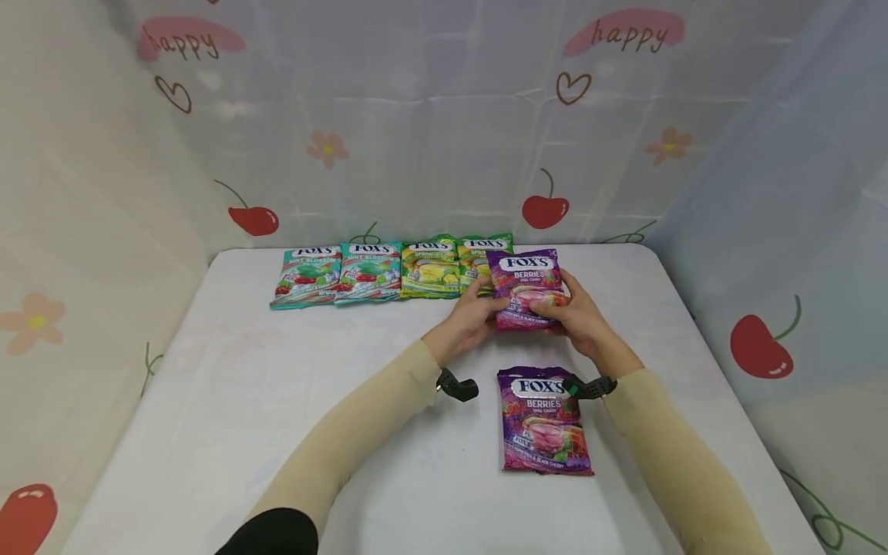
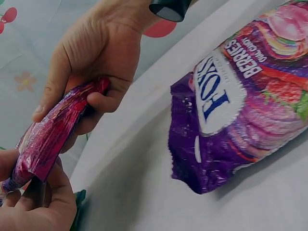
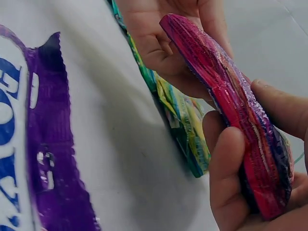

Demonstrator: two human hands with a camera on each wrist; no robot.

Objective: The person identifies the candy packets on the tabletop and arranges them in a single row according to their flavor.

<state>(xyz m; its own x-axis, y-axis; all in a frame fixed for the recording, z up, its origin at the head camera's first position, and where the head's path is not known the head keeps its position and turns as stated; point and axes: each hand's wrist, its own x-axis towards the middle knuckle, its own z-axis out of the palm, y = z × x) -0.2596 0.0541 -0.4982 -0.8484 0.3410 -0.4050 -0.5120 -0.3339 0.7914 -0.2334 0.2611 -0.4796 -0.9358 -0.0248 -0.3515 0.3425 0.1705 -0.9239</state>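
A purple bag of Fox's Berries candy [image 1: 527,287] is held up at the right end of a row of candy bags. My left hand [image 1: 473,317] grips its left side, fingers and thumb on either side of it in the left wrist view. On the opposite side my right hand [image 1: 583,317] holds the bag, thumb across the front; its curled fingers [image 3: 228,161] show in the right wrist view. A second purple Berries bag [image 1: 544,432] lies face up on the table, nearer me, partly under the right wrist's black strap.
Along the table's [image 1: 229,432] back edge lie two teal Mint Blossom bags, one [image 1: 305,279] beside the other [image 1: 369,274]. To their right come a yellow-green bag [image 1: 430,270] and another [image 1: 479,250], partly covered by the held bag. A printed curtain [image 1: 430,154] hangs behind.
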